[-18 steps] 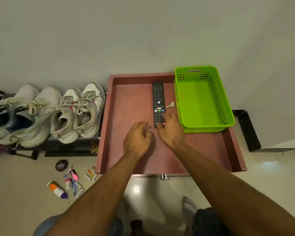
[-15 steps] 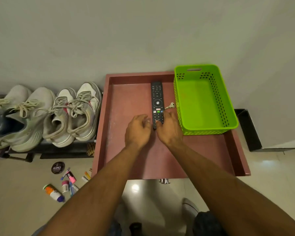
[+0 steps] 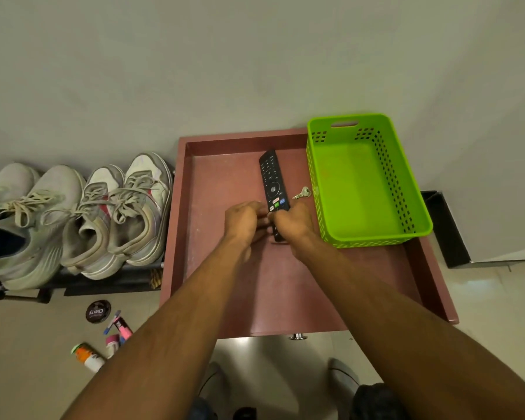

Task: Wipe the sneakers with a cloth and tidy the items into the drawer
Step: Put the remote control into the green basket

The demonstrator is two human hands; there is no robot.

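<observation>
Both hands have closed on the near end of the remote (image 3: 272, 184), right hand (image 3: 294, 222) gripping it, left hand (image 3: 244, 219) pinching beside, its long axis pointing away.

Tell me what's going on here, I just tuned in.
A person is working at an open drawer. Both hands are on the near end of a black remote: the right hand grips it, and the left hand is curled against it from the other side. The remote's near end looks lifted off the drawer floor. A key lies between the remote and an empty green basket. Sneakers sit on a rack to the left, and small tubes lie on the floor.
</observation>
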